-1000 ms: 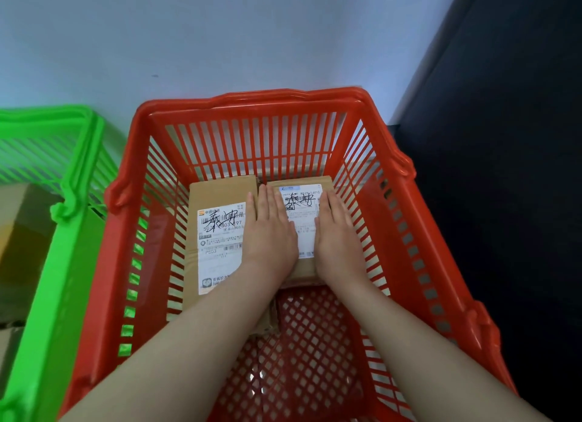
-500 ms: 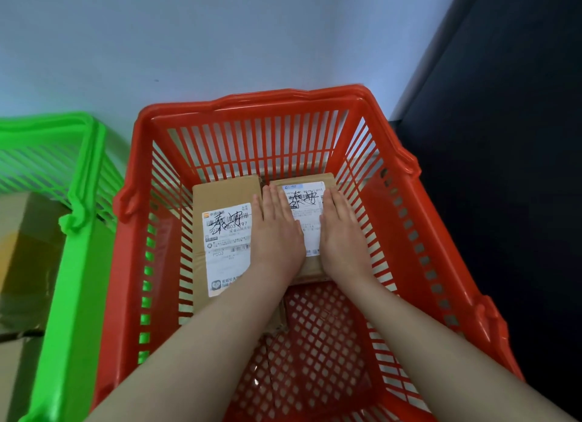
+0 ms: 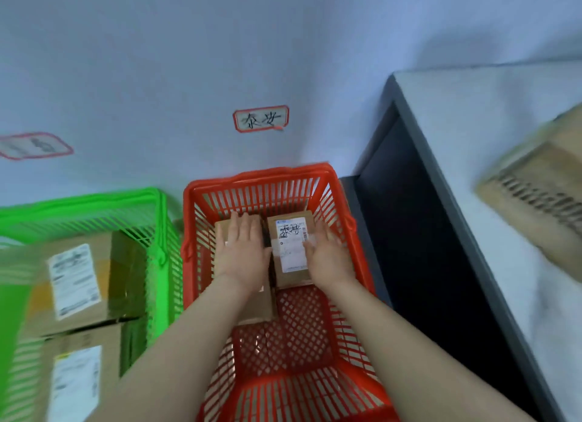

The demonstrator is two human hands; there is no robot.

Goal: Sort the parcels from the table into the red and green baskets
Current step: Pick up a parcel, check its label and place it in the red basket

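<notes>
Red basket (image 3: 277, 173) holds two cardboard parcels: the left parcel (image 3: 256, 306) under the flat left hand (image 3: 242, 251), the right parcel (image 3: 291, 248) beside the right hand (image 3: 327, 257); both grips wide. Green basket (image 3: 94, 197) holds two labelled boxes (image 3: 78, 279).

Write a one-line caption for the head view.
The left hand lies flat on one brown cardboard parcel, the right hand beside a second parcel, inside the red plastic basket.

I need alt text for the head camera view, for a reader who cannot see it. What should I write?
A person's left hand rests flat on one brown parcel in a red basket, the right hand open beside a second, labelled parcel. A green basket at left holds two larger boxes; another box lies on the table at right.
</notes>
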